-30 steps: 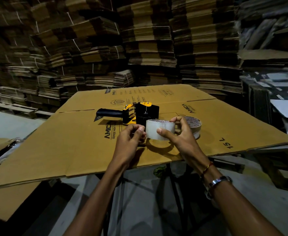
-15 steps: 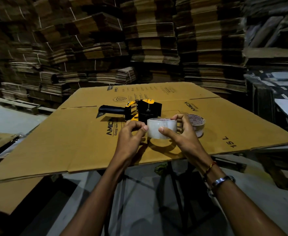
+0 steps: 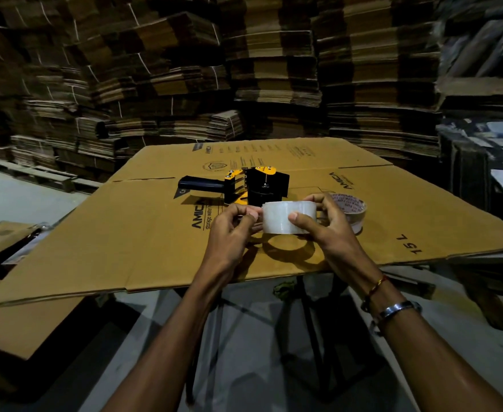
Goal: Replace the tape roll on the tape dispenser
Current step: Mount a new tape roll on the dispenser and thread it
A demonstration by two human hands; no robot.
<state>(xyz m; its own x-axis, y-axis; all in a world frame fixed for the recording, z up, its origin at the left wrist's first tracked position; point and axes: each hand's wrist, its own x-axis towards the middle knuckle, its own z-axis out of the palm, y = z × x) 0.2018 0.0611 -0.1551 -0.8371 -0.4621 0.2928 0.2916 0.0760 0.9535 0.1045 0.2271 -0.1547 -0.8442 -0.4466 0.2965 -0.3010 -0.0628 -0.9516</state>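
A clear tape roll point(image 3: 283, 217) is held above the flattened cardboard sheet point(image 3: 143, 233). My right hand point(image 3: 329, 230) grips the roll from its right side, thumb on the front face. My left hand point(image 3: 230, 230) pinches at the roll's left edge, where the tape end seems to be. Just behind the roll a black and yellow tape dispenser point(image 3: 244, 185) lies on its side with its handle pointing left. A second tape roll point(image 3: 352, 211) with a printed core sits on the cardboard behind my right hand, partly hidden.
The cardboard sheet lies over a stand with dark legs point(image 3: 312, 322) below. Tall stacks of flattened cartons point(image 3: 244, 69) fill the background. More cardboard point(image 3: 15, 316) lies lower left, and dark boxes point(image 3: 482, 179) stand at the right.
Both hands and the clear roll stay in nearly the same place. My left fingers have shifted slightly along the roll's left edge.
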